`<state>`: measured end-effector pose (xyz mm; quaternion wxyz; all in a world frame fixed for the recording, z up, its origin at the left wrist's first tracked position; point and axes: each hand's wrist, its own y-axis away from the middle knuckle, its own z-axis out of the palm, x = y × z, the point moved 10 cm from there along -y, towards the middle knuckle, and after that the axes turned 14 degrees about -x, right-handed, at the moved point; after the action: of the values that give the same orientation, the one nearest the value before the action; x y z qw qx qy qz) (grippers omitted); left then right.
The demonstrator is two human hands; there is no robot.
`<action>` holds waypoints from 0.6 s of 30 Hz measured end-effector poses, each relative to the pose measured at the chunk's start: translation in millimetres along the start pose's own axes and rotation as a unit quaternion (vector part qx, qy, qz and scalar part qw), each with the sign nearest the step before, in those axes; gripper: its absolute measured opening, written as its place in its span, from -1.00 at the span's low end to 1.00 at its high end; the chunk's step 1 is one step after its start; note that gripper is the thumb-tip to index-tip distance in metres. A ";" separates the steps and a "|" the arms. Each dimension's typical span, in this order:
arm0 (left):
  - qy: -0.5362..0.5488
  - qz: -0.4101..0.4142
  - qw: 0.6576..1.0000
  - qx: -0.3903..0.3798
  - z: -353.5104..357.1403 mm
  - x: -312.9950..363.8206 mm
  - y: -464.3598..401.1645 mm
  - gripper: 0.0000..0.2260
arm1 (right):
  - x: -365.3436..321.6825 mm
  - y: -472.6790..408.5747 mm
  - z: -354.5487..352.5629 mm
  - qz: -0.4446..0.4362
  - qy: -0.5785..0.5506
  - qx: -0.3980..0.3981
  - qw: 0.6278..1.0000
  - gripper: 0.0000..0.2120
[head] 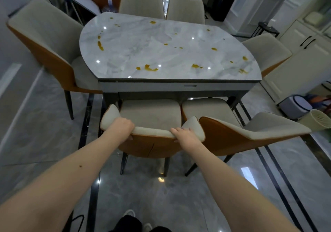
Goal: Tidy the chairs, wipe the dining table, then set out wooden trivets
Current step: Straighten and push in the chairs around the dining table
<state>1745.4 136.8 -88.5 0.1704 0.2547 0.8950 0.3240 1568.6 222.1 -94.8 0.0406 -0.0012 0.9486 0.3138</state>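
A: How are the hands placed?

B: Both arms are stretched forward. The left hand (120, 127) is curled over the top edge of the near dining chair's backrest (152, 133), at its left end, fingers wrapped over the cream upholstery and the thumb tucked under on the orange back. The right hand (186, 134) is clamped on the same edge towards its right end, fingers hooked over the top, thumb beneath.

A: Where is that chair set?

B: Its seat (150, 113) is seen beyond the fingers, pushed partly under the near edge of the marble dining table (161, 52).

A: What is found around it?

B: Just right of the right fingers a second chair (250, 133) is angled, its backrest turned outward, almost touching the held one. Yellow-orange spills (150, 68) are scattered over the tabletop ahead of both hands. More chairs are stood at the left end (44, 40), the right end (266, 52) and the far side (141, 0). A woven basket (320, 122) is set on the floor far to the right. Wooden trivets cannot be made out.
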 end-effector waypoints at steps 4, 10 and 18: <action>-0.032 0.015 0.999 0.010 -7.2 22.7 2.3 -0.68 | 21.4 -1.4 3.1 0.004 0.012 -0.005 1.000 -0.56; -0.044 0.010 0.999 -0.008 -12.5 43.2 1.0 -0.68 | 38.3 -1.9 -0.9 -0.019 0.026 -0.010 0.999 -0.48; -0.039 -0.010 0.999 -0.018 -13.2 50.7 3.5 -0.67 | 45.0 1.6 -4.4 -0.044 0.039 -0.007 0.998 -0.44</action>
<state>1699.2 161.3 -83.6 0.2127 0.2553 0.8841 0.3286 1523.4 221.9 -93.8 0.0167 -0.0551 0.9463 0.3181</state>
